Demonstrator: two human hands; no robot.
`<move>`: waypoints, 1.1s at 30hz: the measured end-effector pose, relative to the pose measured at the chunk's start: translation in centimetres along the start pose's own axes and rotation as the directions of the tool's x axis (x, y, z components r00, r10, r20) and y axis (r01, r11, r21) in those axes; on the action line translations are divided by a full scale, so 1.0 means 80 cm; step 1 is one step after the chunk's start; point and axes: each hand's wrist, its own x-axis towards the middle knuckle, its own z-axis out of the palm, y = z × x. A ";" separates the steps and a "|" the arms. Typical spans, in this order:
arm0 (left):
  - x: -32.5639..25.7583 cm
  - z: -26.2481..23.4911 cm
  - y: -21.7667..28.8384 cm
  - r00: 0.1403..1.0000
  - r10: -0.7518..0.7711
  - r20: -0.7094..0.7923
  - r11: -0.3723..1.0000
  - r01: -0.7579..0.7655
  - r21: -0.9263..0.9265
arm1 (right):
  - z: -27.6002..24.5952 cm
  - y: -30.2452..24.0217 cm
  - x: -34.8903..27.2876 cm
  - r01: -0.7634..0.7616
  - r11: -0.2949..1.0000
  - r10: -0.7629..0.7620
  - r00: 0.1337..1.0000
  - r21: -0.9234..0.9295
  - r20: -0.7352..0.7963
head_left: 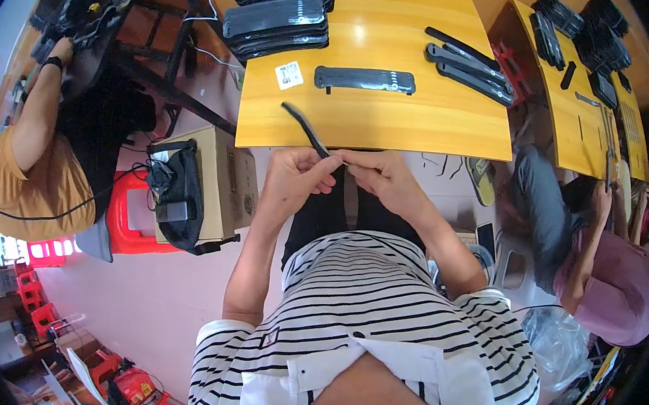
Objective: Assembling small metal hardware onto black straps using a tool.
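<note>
In front of the table's near edge, my left hand (299, 177) is closed on a narrow black strip (306, 126). The strip's free end points up and left over the tabletop. Against the left thumb, my right hand (385, 179) is closed in a pinch near the strip's lower end; what its fingertips grip is too small to make out. Beyond both hands, a flat black pack in clear wrapping (365, 80) lies crosswise on the yellow table (441, 128). To its left is a white label sheet (289, 75).
Stacks of similar wrapped packs (275, 22) stand at the table's far left. Several long black pieces (470, 68) lie on the right. Left of me are a cardboard box (221, 185) and a red stool (124, 218). Co-workers sit on both sides, the right one beside another table (573, 133).
</note>
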 end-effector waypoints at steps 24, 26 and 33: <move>-0.005 0.017 -0.006 0.964 0.264 -0.007 0.964 -0.264 -0.042 | -0.003 -0.004 -0.013 0.095 0.992 -0.102 0.992 -0.081 -0.081; -0.007 0.016 -0.005 0.969 0.246 -0.007 0.967 -0.246 -0.065 | -0.002 -0.016 -0.015 0.061 0.985 -0.074 0.994 -0.160 -0.081; -0.013 0.013 0.002 0.992 0.122 0.034 0.978 -0.114 -0.172 | -0.013 -0.026 -0.018 0.042 0.983 -0.082 0.971 -0.179 -0.223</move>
